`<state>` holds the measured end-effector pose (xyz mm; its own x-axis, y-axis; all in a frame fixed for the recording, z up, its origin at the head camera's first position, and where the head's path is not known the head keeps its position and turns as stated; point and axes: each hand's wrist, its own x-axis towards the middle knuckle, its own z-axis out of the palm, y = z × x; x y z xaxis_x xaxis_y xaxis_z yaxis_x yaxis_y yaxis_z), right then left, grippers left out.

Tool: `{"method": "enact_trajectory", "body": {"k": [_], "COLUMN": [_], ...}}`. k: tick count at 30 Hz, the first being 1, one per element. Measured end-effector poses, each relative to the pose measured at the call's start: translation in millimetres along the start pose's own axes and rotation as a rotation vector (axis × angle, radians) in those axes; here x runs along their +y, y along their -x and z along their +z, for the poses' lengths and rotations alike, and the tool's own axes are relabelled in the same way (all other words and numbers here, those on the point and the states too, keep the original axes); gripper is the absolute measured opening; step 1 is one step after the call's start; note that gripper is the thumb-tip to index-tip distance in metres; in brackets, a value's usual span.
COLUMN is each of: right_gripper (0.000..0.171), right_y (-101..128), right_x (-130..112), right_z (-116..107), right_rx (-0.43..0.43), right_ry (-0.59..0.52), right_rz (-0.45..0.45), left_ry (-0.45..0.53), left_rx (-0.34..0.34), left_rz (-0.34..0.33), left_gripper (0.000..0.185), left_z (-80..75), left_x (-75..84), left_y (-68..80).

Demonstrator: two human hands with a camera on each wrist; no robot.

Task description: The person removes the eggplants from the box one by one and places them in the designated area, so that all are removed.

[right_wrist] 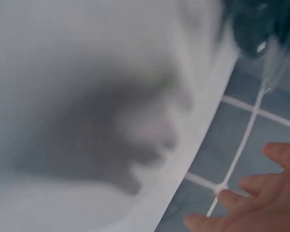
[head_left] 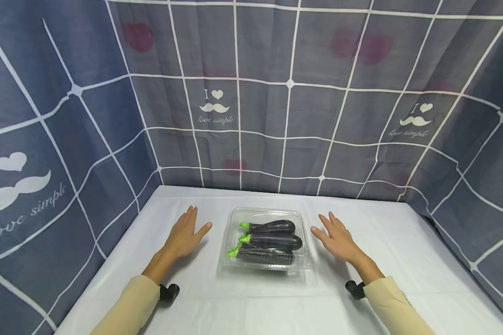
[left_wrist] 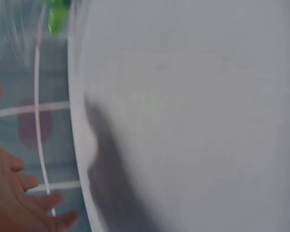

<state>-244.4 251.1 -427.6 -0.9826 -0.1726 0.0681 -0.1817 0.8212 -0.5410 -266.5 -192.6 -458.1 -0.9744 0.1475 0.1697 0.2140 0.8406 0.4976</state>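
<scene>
A clear plastic clamshell box (head_left: 265,213) sits on the white table between the two hands. Inside it lie three dark purple eggplants (head_left: 272,240), their green stem ends pointing left. My left hand (head_left: 184,237) is held to the left of the box, fingers straight, thumb toward it, holding nothing. On the other side, my right hand (head_left: 335,239) has its fingers extended and its thumb toward the box, apart from it. In the left wrist view, a green stem end (left_wrist: 57,19) shows at the top; the right wrist view catches dark eggplant ends (right_wrist: 251,29).
The white tabletop (head_left: 251,307) extends around the box, with hand shadows on it. A grey-blue curtain (head_left: 260,111) with white grid lines encloses the back and both sides. Each wrist wears a small black camera, such as the left one (head_left: 169,293).
</scene>
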Motion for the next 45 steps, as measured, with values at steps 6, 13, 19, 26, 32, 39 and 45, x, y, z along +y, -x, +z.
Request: {"method": "enact_trajectory", "body": {"k": [6,13,19,26,32,39,45], "right_gripper": [0.072,0.071,0.075,0.087,0.096,0.097,0.096], "right_y": [26.8,52.1,63.3,67.9,65.8,63.4,62.1], "right_x": [-18.0,-31.8,-43.3,-45.9,-43.1,-41.8,-41.5], "right_z": [8.6,21.1,25.5,27.8,32.6,35.4,36.6], "right_rx": [-0.101,-0.153,-0.211,-0.205,-0.228,-0.211,-0.2], "right_ry": [-0.325,-0.525,-0.784,-0.854,-0.839,-0.817,-0.8], "right_rz": [0.025,0.049,0.04,0.044,0.017,0.008,-0.006], "left_ry": [0.39,0.699,0.794,0.827,0.828,0.813,0.797], "left_rx": [-0.068,-0.182,-0.25,-0.28,-0.238,-0.193,-0.159], "left_rz": [0.003,0.008,0.033,0.025,-0.004,-0.002,-0.027], "left_gripper": [0.076,0.081,0.093,0.102,0.103,0.104,0.103], "left_z": [10.4,14.6,17.0,25.9,29.6,33.8,34.5], "left_x": [33.7,56.0,66.6,78.2,77.6,78.5,81.0], "left_y": [33.3,64.4,74.7,73.7,74.4,74.6,72.6]}}
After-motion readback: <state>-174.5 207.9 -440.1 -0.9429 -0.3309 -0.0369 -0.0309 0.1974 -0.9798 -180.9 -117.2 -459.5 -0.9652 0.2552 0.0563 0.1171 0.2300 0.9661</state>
